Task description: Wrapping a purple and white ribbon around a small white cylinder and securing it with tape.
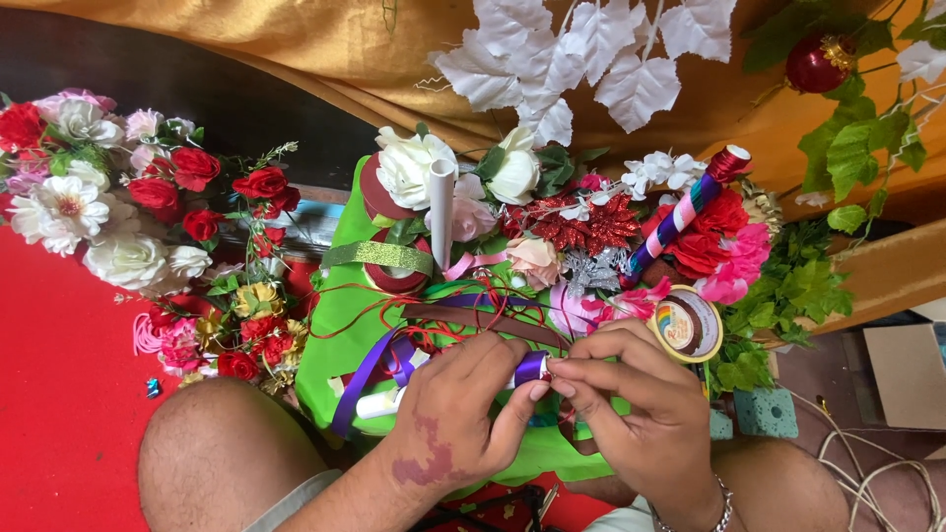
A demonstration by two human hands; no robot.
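Observation:
My left hand (458,409) holds a white stick (379,401) that lies across my lap, part wrapped in purple ribbon (532,366). My right hand (636,394) pinches the ribbon at the wrapped end, fingertips meeting my left thumb. A loose tail of purple ribbon (367,374) trails down to the left over a green cloth (335,340). A small roll of tape (687,323) sits just above my right hand.
Artificial roses and white flowers (118,197) lie on a red mat (59,394) at left. More flowers, a white tube (441,212), ribbon spools (389,266), a striped wrapped stick (685,212) and green foliage (788,296) crowd the middle. Green foam blocks (764,412) lie right.

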